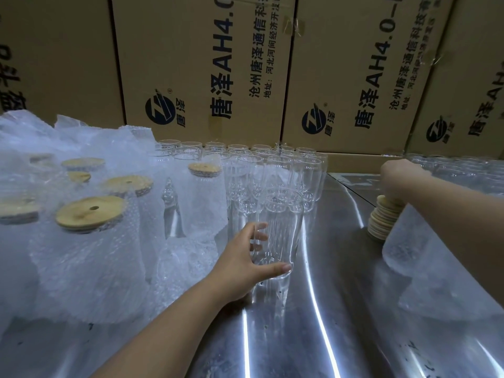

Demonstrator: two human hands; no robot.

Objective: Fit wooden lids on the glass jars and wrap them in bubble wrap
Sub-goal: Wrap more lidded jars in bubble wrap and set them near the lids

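Steel surface [341, 309] carried everything, with cartons [204, 64] stacked behind. Left hand [245, 261] gripped an upright jar [281, 227], thumb in front, fingers [259, 237] curled behind the glass. Right hand [395, 175] sat atop a lid stack [381, 219]; its fingers were hidden, so their state was unclear. Wrapped jars [90, 241] stood left, bubble wrap [425, 255] right, partly under the arm.

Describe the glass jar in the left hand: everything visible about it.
The glass jar is clear and tall, with faint vertical ribs, a rounded base and an open mouth with no lid on it. It stands upright on the steel table, in front of the rows of empty jars. The left hand wraps its lower half, thumb in front near the base, fingers seen through the glass.
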